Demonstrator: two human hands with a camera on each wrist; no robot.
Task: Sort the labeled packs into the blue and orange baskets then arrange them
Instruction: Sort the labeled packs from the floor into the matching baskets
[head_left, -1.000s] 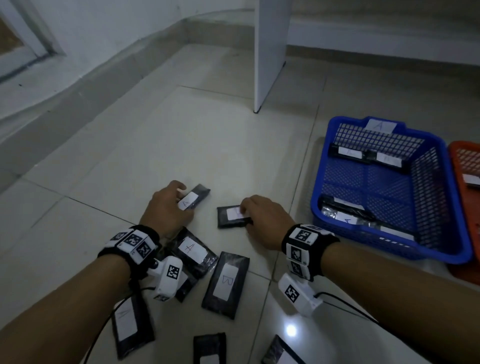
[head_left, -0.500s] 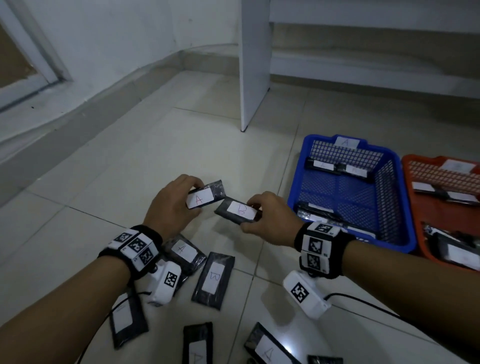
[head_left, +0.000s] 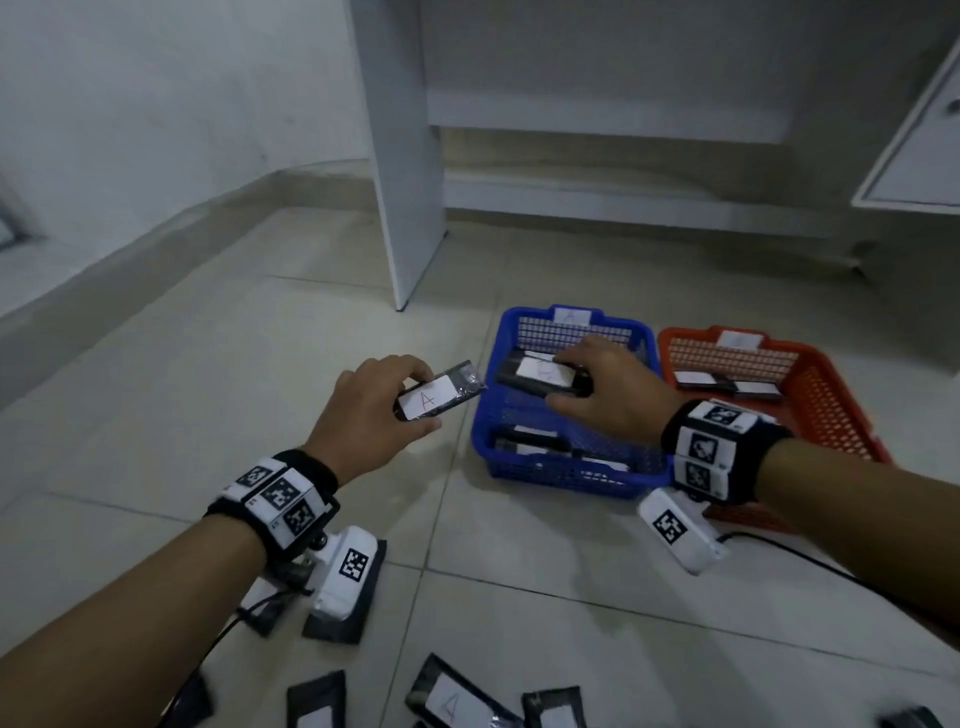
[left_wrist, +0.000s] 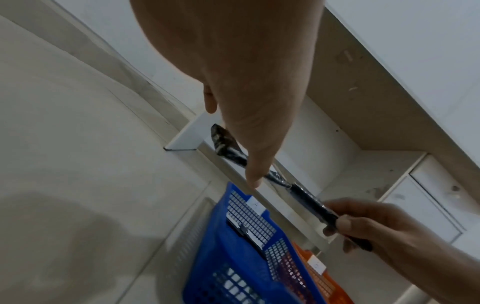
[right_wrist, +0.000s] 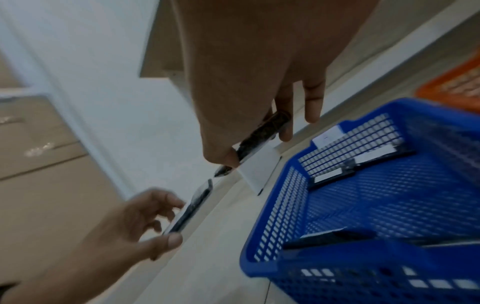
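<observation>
Both packs are off the floor now and up at the baskets. My left hand (head_left: 363, 415) grips the A pack (head_left: 439, 397) just left of the blue basket (head_left: 566, 475). My right hand (head_left: 608, 397) pinches the second pack (head_left: 540, 375) over the blue basket; its letter is unreadable here. The orange basket (head_left: 831, 410) sits right of it. Drops come next; more packs (head_left: 452, 701) remain on the floor.
</observation>
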